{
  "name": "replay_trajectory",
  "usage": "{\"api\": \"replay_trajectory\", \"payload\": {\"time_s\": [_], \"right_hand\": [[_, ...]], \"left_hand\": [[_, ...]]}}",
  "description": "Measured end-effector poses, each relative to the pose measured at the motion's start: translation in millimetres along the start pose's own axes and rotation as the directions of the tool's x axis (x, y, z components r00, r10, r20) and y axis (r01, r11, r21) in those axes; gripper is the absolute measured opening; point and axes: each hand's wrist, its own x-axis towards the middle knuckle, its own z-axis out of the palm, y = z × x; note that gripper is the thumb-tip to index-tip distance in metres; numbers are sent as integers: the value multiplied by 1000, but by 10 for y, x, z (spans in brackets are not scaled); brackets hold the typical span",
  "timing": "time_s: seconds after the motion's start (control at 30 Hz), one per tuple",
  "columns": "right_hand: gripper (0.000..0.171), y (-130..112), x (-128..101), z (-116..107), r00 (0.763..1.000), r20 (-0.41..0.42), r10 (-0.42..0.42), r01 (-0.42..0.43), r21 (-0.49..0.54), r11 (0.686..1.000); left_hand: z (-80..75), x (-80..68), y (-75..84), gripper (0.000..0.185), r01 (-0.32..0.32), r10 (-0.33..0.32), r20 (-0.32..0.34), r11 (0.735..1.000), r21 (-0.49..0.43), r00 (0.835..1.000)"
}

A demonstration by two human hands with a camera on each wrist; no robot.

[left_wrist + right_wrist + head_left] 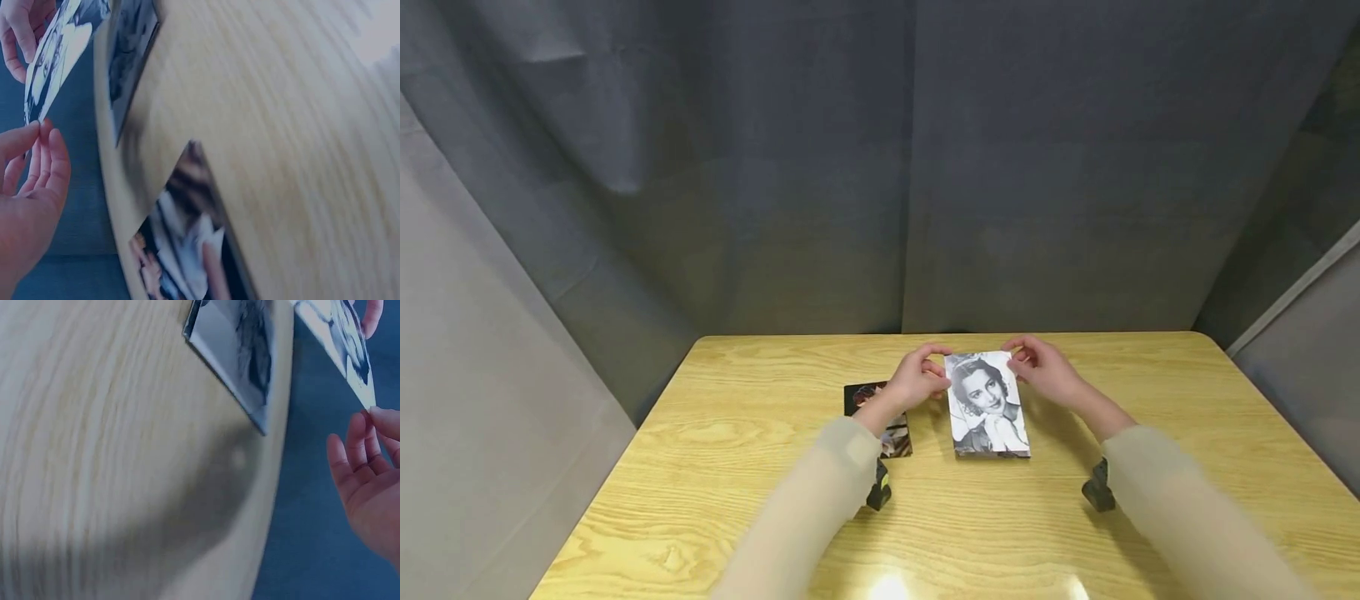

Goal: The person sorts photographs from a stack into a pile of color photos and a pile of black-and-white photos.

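Between my two hands is a black-and-white portrait photo print (987, 404), raised off the table and tilted. My left hand (921, 375) pinches its left edge between thumb and fingertips. At the far right corner, my right hand (1041, 367) pinches the same print. Below the raised print lies a stack of prints (234, 353), seen in both wrist views; in the head view it is mostly hidden. A second pile, topped by a dark colour photo (896, 437), lies on the table under my left forearm, which covers part of it.
The wooden table (737, 450) reaches back to a dark grey curtain (805, 208). Grey panels (482, 375) stand at both sides. Black wrist devices (1099, 487) show beside the cream sleeves (1180, 508).
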Motion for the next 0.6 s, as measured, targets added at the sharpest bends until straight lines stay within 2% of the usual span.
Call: {"api": "replay_trajectory", "payload": {"time_s": [0.1, 0.23, 0.37, 0.5, 0.6], "right_hand": [[21, 117, 23, 43, 999, -1, 41, -41, -20, 999], [21, 234, 16, 117, 996, 9, 93, -93, -55, 994], [20, 304, 7, 180, 990, 17, 142, -141, -67, 988], [20, 349, 9, 213, 985, 13, 171, -170, -77, 982], [21, 369, 7, 232, 983, 19, 185, -183, -92, 979]], "left_hand": [[59, 30, -78, 50, 26, -25, -37, 999, 38, 999], [117, 23, -162, 49, 72, -68, -40, 992, 105, 997], [153, 14, -208, 49, 71, -64, -46, 983, 169, 997], [177, 26, -236, 49, 75, -67, -48, 978, 195, 997], [192, 29, -255, 47, 82, -72, -50, 964, 253, 996]]}}
